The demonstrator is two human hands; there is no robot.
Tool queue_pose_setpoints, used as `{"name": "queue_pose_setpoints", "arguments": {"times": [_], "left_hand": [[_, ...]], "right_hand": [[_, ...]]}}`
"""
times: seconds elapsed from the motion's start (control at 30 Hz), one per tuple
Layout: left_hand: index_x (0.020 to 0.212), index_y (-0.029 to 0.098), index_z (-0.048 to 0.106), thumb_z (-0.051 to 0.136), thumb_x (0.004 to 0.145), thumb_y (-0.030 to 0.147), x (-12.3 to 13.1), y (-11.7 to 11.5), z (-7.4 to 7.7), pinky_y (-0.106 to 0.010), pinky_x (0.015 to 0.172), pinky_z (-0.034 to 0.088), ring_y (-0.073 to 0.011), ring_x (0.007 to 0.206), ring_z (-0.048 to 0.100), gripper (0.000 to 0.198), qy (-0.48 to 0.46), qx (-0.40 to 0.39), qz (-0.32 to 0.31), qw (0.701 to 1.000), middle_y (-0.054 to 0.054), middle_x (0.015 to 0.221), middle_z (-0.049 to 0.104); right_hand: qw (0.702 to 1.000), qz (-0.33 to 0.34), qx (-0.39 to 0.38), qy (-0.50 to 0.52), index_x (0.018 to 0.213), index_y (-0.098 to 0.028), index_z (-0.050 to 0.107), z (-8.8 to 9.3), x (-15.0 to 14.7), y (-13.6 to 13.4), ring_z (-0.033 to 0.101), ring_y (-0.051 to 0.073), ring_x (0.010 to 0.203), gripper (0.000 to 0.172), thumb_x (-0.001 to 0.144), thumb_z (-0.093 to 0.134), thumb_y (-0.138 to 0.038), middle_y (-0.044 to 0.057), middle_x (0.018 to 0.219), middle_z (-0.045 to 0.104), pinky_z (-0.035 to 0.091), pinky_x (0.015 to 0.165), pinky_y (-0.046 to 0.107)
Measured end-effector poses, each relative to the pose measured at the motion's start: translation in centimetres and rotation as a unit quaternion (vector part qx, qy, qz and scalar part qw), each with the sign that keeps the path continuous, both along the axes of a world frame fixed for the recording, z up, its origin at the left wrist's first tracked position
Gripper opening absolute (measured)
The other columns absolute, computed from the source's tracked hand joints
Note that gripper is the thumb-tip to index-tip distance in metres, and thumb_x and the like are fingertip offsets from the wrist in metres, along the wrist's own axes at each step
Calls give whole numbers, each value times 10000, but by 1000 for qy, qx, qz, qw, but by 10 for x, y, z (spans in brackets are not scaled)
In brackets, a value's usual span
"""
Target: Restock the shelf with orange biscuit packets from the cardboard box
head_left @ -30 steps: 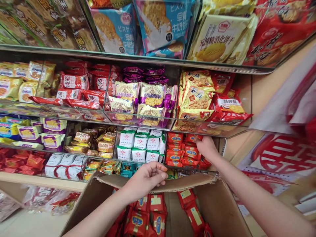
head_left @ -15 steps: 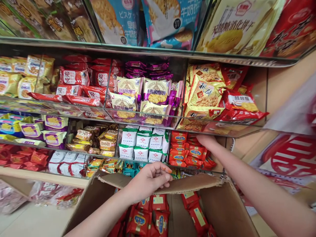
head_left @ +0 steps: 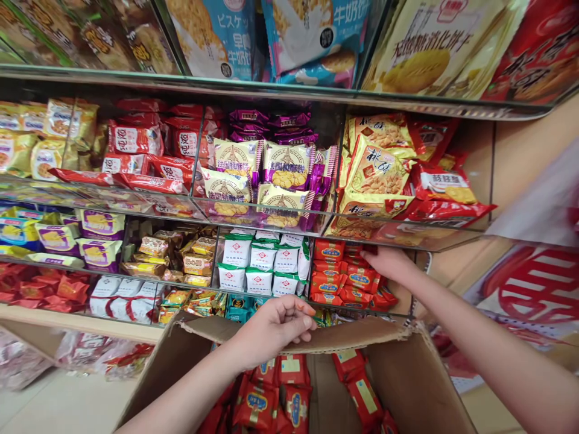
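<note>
My left hand (head_left: 280, 325) lies over the far flap of an open cardboard box (head_left: 398, 386), its fingers loosely curled with nothing visible in them; a fingertip looks orange. Inside the box are several red snack packets (head_left: 256, 402) with blue and gold labels. At the lower right shelf compartment, my right hand (head_left: 389, 264) reaches in from the side, palm down. Its fingers stretch left to the top of the stacked red packets (head_left: 362, 278), fingertips touching or very near them. The undersides of these fingers are hidden.
White-and-green packets (head_left: 262, 260) fill the compartment to the left. Above it, a glass shelf edge (head_left: 389, 232) juts out under yellow packets (head_left: 377, 169). Larger biscuit bags (head_left: 312, 36) stand on the top shelf. A red-and-white plastic bag (head_left: 534, 289) hangs at the right.
My right hand has drawn slightly back to the right, and its fingertips now show above the red packets. My left hand has stayed on the box flap.
</note>
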State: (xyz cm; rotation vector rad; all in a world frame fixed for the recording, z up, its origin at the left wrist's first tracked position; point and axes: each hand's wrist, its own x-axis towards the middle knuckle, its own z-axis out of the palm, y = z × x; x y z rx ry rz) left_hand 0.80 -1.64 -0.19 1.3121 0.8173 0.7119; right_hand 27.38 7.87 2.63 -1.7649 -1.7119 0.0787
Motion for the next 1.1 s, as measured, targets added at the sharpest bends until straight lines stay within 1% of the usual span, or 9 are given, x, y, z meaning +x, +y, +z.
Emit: {"name": "queue_pose_setpoints", "arguments": {"times": [0.13,0.23,0.3,0.4,0.47,0.6,0.67,0.97,1.1], "left_hand": [[866,154,527,592,730,367,-1,-2,1,-247,618,432,-118,659,585,261,2,35,-3,999,-47,787,630],[879,174,568,505,793,320,-4,-13,2,-299,662,444,-161,698,588,181,63,226,44,971,-68,773,629],[880,192,611,443,817,255,-6,-24,-4,-319,693,433,-183,710,579,190,140,406,4,903,-84,736,628],[893,203,632,418,794,206,-7,-37,-30,-334,697,440,-212,712,574,235,247,534,-204,783,-103,720,625],[889,185,627,451,758,213,-8,-38,-57,-364,739,452,-245,793,575,221,329,511,-270,747,-117,798,625],[1187,203,497,636,625,363,-17,-31,-106,-551,912,311,-399,1167,365,601,550,354,-203,729,-174,1327,372],[1249,242,436,681,568,414,-21,-28,-118,-596,920,247,-442,1226,254,744,600,303,-182,717,-165,1384,293],[1264,207,415,663,575,218,-12,-31,-113,-468,889,358,-342,1104,461,733,624,253,-133,727,-163,1287,426],[1288,133,396,545,656,73,-12,-32,-124,-499,937,308,-368,1172,395,652,660,290,-156,675,-209,1339,363]], "right_hand": [[995,64,32,-64,933,-150,603,2,-18,-57,525,282,988,246,740,520,-277,134,1021,598,388,868,416],[972,178,109,-106,848,-181,575,-6,-45,-114,504,215,965,155,823,433,-238,93,956,583,394,844,339],[943,283,61,-166,821,-188,561,-20,-64,-146,529,183,803,166,834,397,-170,68,832,583,425,726,299],[888,357,-62,-282,727,-182,571,-49,-82,-171,549,196,706,144,765,452,-110,63,759,594,435,641,304],[876,338,-163,-304,741,-174,593,-67,-83,-172,585,214,713,110,723,498,-121,67,782,619,451,643,307],[865,292,-300,-277,861,-142,632,-82,-72,-162,620,250,797,216,678,518,-135,118,887,653,464,707,317],[863,280,-334,-255,868,-133,643,-79,-67,-161,614,261,847,244,654,524,-132,136,910,655,457,740,317],[884,275,-331,-184,823,-160,636,-84,-57,-169,613,239,829,215,637,540,-211,114,875,655,452,699,295],[892,271,-313,-181,805,-171,628,-95,-50,-169,602,232,804,201,638,543,-244,96,846,644,448,698,302]]}}
